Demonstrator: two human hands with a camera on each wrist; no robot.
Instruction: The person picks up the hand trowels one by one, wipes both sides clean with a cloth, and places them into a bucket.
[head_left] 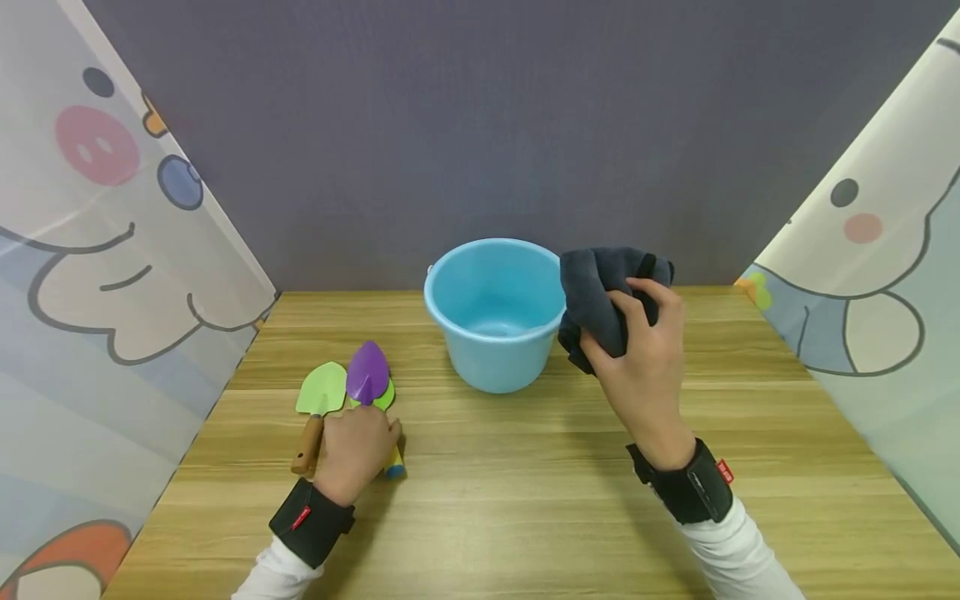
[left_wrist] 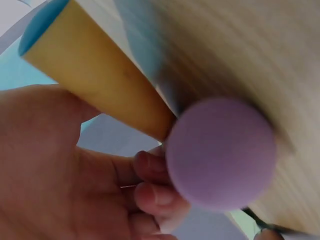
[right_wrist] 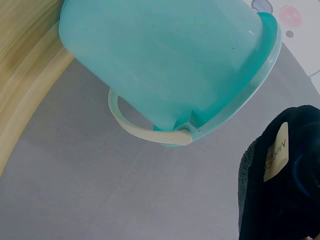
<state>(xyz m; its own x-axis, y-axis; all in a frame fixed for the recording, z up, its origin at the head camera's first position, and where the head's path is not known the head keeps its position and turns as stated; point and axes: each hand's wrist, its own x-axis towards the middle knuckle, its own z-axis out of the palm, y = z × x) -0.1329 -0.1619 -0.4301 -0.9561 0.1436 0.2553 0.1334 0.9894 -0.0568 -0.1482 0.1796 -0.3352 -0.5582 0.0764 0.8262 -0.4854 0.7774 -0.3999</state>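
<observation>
- A light blue round plastic bucket (head_left: 498, 362) stands upright on the wood-grain tabletop (head_left: 487, 508), near the plain dark grey backdrop (head_left: 465, 125) behind it; its pale curved carrying handle (right_wrist: 145, 131) hangs down along the outside.
- The right hand (head_left: 643, 371) is clamped on a folded, dark blue-grey soft fabric bundle (head_left: 596, 292), thumb on one side and fingers on the other, held up just right of the bucket; the right wrist view shows a gap between bundle and bucket.
- A small cream label (right_wrist: 277, 152) with dark lettering, too unclear to read, is on the bundle.
- The left hand (head_left: 356, 450), well apart from the right, is left of the bucket and nearer the person; its fingers are curled round a purple trowel with a pointed blade (head_left: 367, 371).
- In the left wrist view, a rounded purple end (left_wrist: 220, 155) shows beside the fingertips.
- A light green trowel with a brown wooden handle (head_left: 322, 387) lies farther left of the bucket than the purple one.
- Partly under the purple trowel, on the bucket's side, is a green-bladed tool (head_left: 386, 396); next to it shows a yellow handle with a blue end (left_wrist: 95, 70).
</observation>
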